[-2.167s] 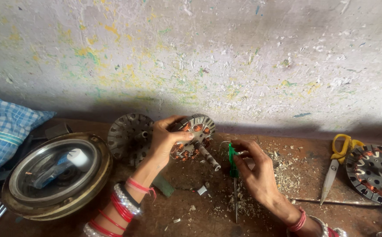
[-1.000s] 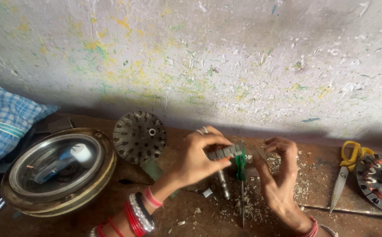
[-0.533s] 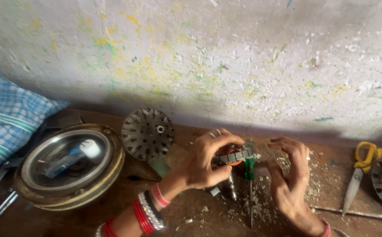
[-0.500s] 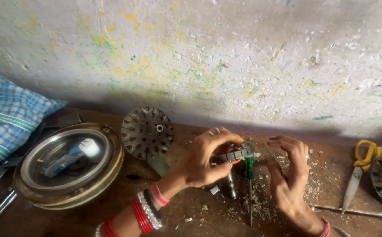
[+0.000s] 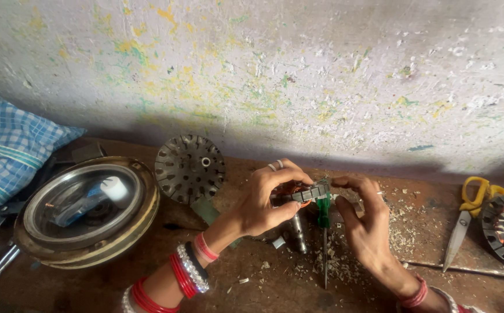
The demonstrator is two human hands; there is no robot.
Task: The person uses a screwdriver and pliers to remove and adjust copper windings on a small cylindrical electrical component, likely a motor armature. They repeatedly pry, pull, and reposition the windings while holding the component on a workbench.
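The left hand (image 5: 263, 200) and the right hand (image 5: 368, 223) both close their fingers on a small motor stator (image 5: 307, 193), held just above the brown table (image 5: 298, 284), over a green-handled screwdriver (image 5: 324, 215).

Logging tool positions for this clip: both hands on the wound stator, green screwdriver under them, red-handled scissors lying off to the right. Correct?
One slip: the scissors have yellow handles, not red, as the head view shows. The rest stands: the left hand and right hand both hold the wound stator, the green screwdriver lies under them, and the scissors lie off to the right.
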